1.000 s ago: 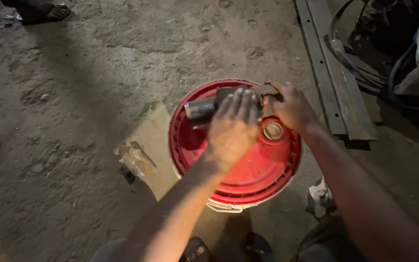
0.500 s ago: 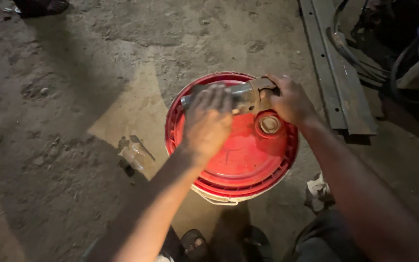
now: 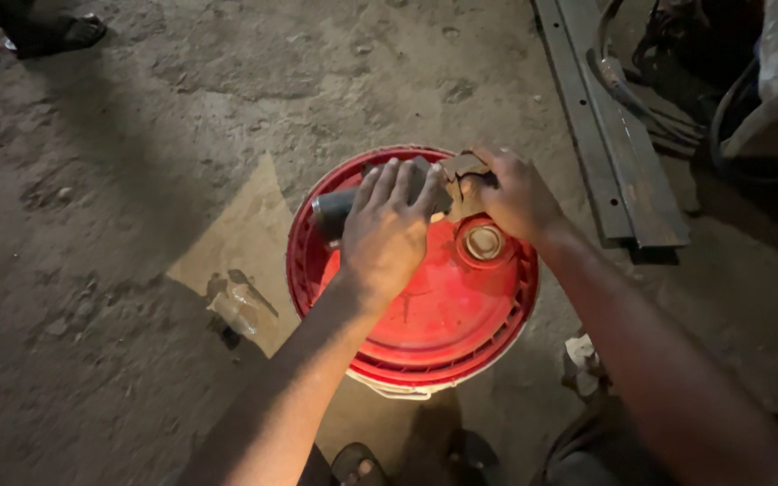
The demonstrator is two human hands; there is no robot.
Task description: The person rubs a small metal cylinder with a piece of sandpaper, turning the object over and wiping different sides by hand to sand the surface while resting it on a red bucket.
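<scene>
Red bucket lid [image 3: 434,306] sits mid-frame on a dusty dirt floor [image 3: 119,135]; my left hand [image 3: 387,232] lies flat on a dark pipe [image 3: 335,209] there, my right hand [image 3: 515,193] clenched around its rusty end.

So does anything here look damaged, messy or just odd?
A few things. The work surface is a red bucket lid, where the left hand presses a dark metal cylinder flat and the right hand grips a rusty fitting. Crumpled clear plastic litters a cardboard scrap on the dirt floor.
</scene>
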